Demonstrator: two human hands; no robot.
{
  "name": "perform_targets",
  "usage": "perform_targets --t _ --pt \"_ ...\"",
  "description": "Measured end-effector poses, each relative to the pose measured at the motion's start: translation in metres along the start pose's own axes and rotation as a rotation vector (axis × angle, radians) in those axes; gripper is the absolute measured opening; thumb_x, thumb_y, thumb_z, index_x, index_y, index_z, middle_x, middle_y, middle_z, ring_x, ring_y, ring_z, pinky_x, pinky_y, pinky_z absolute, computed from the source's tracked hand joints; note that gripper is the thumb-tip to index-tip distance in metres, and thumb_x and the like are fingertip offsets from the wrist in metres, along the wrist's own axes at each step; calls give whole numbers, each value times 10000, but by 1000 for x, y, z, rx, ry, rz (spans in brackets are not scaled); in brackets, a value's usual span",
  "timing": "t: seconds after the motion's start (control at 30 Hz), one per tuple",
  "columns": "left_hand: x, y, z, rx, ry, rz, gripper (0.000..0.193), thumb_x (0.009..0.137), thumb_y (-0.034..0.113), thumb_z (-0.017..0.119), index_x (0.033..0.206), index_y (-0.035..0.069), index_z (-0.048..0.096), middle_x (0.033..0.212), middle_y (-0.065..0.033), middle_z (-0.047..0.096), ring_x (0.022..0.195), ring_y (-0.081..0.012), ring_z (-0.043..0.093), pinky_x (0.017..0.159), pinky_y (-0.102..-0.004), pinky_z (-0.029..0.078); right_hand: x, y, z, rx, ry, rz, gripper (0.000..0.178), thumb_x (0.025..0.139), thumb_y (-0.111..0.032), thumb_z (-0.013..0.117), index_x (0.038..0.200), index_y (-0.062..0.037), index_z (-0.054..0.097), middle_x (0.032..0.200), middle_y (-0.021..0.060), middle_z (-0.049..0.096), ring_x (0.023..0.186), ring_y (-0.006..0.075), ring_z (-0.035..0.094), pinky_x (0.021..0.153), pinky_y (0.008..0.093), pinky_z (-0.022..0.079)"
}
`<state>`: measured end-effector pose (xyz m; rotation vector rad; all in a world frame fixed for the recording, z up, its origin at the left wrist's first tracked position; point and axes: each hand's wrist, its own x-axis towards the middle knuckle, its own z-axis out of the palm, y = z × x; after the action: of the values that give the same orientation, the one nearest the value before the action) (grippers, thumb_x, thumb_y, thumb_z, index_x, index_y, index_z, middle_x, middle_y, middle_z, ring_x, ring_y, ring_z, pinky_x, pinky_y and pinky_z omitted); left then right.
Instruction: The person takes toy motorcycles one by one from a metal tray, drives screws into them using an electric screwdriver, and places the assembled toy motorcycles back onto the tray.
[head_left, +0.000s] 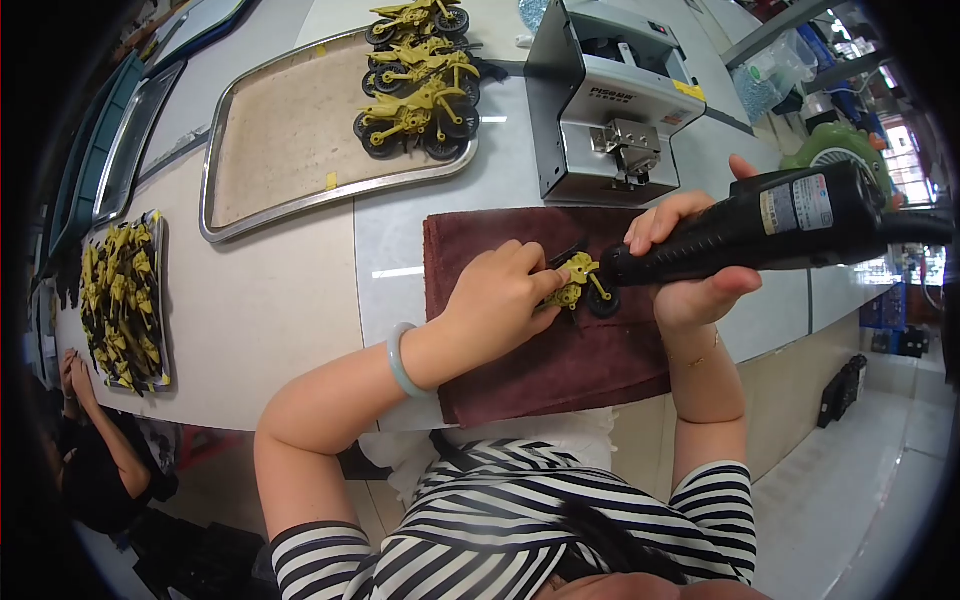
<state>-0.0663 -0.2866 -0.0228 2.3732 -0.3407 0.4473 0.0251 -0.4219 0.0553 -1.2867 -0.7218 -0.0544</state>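
My left hand is closed on a small yellow toy motorcycle with black wheels, pressing it down on a dark red cloth. Part of the toy is hidden under my fingers. My right hand grips a black corded electric screwdriver, held nearly level. Its narrow end is at the toy's right side, near one wheel; whether the tip touches the toy I cannot tell.
Beyond the cloth stands a grey and black machine. Left of it, a metal-rimmed tray bears several finished-looking yellow motorcycles. A tray heaped with yellow toys lies far left, near another person's hands. A green fan is at right.
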Motion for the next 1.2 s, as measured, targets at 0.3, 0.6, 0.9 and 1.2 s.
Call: perform_targets --t 0.3,0.6,0.9,1.2 --pt "-2 2 3 -7 13 2 285 629 101 707 909 76 656 767 -36 496 699 -196 494 601 -309 434 -8 21 1 -156 -120 -24 877 733 -699 478 1132 56 277 649 72 553 558 118 543 587 216 421" --pt "0 1 4 -5 -9 -13 290 635 105 708 917 70 651 773 -40 491 707 -207 494 623 -317 442 -1 27 2 -54 -113 -13 835 762 -669 478 1124 64 307 636 99 534 530 127 531 514 212 413" --pt "1 1 0 -23 -38 -21 310 627 111 723 926 68 653 783 -47 494 724 -206 500 635 -317 448 46 -12 -15 -65 106 -264 958 747 -739 378 1350 -44 110 668 94 518 528 162 529 539 281 476" --pt "1 0 1 -43 -40 -28 310 625 100 725 925 66 653 785 -47 494 726 -207 502 640 -315 451 85 20 -28 -211 13 -281 764 800 -674 386 1263 -72 302 682 102 519 562 180 524 569 317 475"
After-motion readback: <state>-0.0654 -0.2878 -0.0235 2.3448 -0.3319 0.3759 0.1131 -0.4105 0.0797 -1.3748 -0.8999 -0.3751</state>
